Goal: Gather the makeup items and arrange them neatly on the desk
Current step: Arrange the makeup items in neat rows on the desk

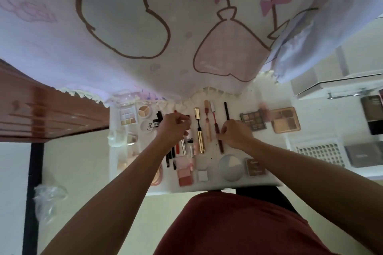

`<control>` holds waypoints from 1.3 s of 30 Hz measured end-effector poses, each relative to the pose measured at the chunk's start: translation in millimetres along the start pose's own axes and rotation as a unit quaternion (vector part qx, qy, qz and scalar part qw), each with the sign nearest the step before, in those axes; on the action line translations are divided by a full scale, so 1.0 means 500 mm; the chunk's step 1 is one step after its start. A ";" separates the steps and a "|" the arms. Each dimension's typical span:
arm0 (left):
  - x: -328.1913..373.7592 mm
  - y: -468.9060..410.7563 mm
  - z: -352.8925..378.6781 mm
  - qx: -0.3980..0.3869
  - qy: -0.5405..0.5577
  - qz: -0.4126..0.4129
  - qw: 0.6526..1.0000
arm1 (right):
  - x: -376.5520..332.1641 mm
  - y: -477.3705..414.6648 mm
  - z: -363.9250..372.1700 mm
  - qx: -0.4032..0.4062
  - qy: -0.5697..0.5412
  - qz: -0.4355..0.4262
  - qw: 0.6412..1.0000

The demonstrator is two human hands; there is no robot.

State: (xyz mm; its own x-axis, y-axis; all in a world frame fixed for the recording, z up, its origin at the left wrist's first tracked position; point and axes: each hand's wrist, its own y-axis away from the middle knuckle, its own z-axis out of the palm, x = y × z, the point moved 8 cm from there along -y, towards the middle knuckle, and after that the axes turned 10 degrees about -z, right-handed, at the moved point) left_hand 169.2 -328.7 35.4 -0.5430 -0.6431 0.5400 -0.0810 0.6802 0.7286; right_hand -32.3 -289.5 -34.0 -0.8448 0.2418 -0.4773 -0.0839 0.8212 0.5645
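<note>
A white desk (213, 159) carries makeup laid in rows. My left hand (174, 131) is curled over a bunch of slim pencils and tubes (182, 148), and its fingertips pinch a slim stick (187, 117). My right hand (235, 134) pinches a dark red lip gloss tube (220, 143) lying lengthwise. Between the hands lie a gold mascara (199, 130), a beige tube (207, 124) and a red gloss with a white cap (213, 115). A black pencil (226, 113) lies just beyond my right hand.
Two eyeshadow palettes (253, 120) (286, 122) sit at the right, a small palette (128, 117) and round jars (146, 126) at the left. Pink blushes (184, 174), a round compact (231, 166) and a brown palette (255, 167) line the near edge. A white basket (319, 151) stands farther right.
</note>
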 end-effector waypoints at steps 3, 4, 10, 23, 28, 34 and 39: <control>-0.011 0.013 -0.005 0.000 0.010 0.010 1.000 | -0.008 0.060 -0.016 0.023 0.042 -0.038 0.998; -0.017 0.018 -0.004 -0.004 0.015 0.014 1.000 | -0.007 0.081 -0.011 0.011 0.052 -0.047 0.997; -0.062 0.047 0.013 -0.025 0.029 0.015 0.999 | 0.009 0.171 0.080 -0.069 0.154 -0.081 0.982; -0.158 0.097 0.000 -0.041 0.068 0.004 0.997 | 0.001 0.199 0.089 0.013 0.105 -0.089 0.990; -0.152 0.125 0.019 -0.112 0.137 -0.016 0.984 | -0.071 0.226 -0.009 0.063 -0.097 -0.136 0.984; -0.109 0.168 0.050 -0.242 0.198 -0.006 0.950 | -0.149 0.248 -0.079 0.062 -0.198 -0.205 0.957; -0.074 0.190 0.043 -0.276 0.182 0.033 0.943 | -0.181 0.249 -0.089 0.058 -0.195 -0.230 0.952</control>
State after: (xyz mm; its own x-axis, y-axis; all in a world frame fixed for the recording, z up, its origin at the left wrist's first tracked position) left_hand 163.5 -232.6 75.5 -0.2000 -0.7521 0.6279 0.4446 0.5014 0.7422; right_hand 10.0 -231.9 109.5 -0.4702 -0.0019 -0.8825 -0.3191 0.9327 0.1680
